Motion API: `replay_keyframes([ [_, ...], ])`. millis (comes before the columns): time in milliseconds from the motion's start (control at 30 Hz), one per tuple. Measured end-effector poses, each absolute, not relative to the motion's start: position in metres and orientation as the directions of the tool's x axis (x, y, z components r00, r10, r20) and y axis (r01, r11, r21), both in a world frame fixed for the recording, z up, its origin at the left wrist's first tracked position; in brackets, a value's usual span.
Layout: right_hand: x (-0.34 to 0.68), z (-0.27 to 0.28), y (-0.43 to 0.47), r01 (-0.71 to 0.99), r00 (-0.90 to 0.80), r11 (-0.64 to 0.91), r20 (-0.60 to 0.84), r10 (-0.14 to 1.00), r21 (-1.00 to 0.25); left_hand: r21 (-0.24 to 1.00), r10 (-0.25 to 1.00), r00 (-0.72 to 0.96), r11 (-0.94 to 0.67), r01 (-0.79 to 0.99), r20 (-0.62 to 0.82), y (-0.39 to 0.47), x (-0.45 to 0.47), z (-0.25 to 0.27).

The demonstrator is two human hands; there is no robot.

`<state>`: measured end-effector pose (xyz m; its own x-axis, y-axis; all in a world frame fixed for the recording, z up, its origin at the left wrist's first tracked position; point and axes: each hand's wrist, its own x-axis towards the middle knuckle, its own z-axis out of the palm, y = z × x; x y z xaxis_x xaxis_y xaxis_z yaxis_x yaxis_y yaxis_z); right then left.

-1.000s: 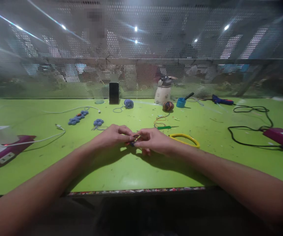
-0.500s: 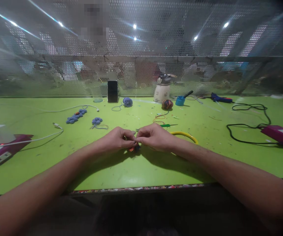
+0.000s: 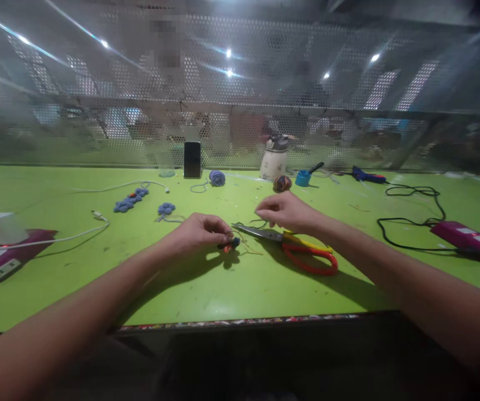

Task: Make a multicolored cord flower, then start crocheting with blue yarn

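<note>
My left hand (image 3: 206, 231) is closed, pinching a small piece of multicolored yarn work (image 3: 229, 245) in orange and dark blue just above the table. Thin loose yarn (image 3: 250, 249) trails from it to the right. My right hand (image 3: 284, 211) is apart from it, fingers curled with thumb and forefinger together; what they hold, if anything, I cannot make out. Under and in front of that hand lie scissors (image 3: 282, 238) with one red and one yellow handle, blade tips toward my left hand. A dark strand (image 3: 259, 224) loops by my right fingertips.
Behind stand a phone (image 3: 192, 160), a blue yarn ball (image 3: 217, 178), a multicolored yarn ball (image 3: 282, 184), a bottle (image 3: 274, 159) and a blue pot (image 3: 302, 177). Blue crocheted flowers (image 3: 130, 200) lie left. Power strips (image 3: 469, 239) with cables flank both sides; a glue gun (image 3: 367, 175) lies back right.
My right hand has parted from my left and moved right and slightly away from me. The scissors, mostly covered before, are now in plain view. My left hand keeps the yarn piece.
</note>
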<state>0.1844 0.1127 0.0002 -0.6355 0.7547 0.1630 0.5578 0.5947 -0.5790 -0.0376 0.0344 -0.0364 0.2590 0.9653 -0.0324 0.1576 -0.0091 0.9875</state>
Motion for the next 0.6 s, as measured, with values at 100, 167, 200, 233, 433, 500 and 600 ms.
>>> replay_keyframes([
  [100, 0.209, 0.001, 0.105, 0.626, -0.746, 0.714, 0.026, 0.666, -0.313, 0.99, 0.966, 0.257, -0.005, 0.139, -0.031, 0.036, -0.039, -0.035],
  [167, 0.225, -0.001, 0.092, 0.63, -0.772, 0.755, -0.035, 0.635, -0.185, 0.989, 0.965, 0.261, -0.004, 0.148, -0.035, 0.037, -0.039, -0.034],
  [200, 0.233, -0.002, 0.085, 0.624, -0.779, 0.77, -0.033, 0.626, -0.129, 0.988, 0.964, 0.262, -0.005, 0.156, -0.036, 0.037, -0.039, -0.035],
  [233, 0.239, -0.004, 0.079, 0.618, -0.786, 0.782, -0.042, 0.617, -0.087, 0.986, 0.964, 0.263, -0.014, 0.166, -0.031, 0.037, -0.039, -0.035],
  [433, 0.257, -0.012, 0.075, 0.768, -0.639, 0.64, -0.067, 0.766, -0.013, 0.951, 0.957, 0.289, -0.127, 0.281, 0.042, 0.033, -0.039, -0.034],
  [500, 0.255, -0.013, 0.081, 0.79, -0.611, 0.611, -0.137, 0.78, -0.043, 0.948, 0.954, 0.297, -0.13, 0.291, 0.039, 0.032, -0.039, -0.032],
  [600, 0.246, -0.014, 0.087, 0.801, -0.59, 0.596, -0.236, 0.772, -0.055, 0.961, 0.962, 0.272, -0.102, 0.258, 0.029, 0.033, -0.04, -0.032],
])
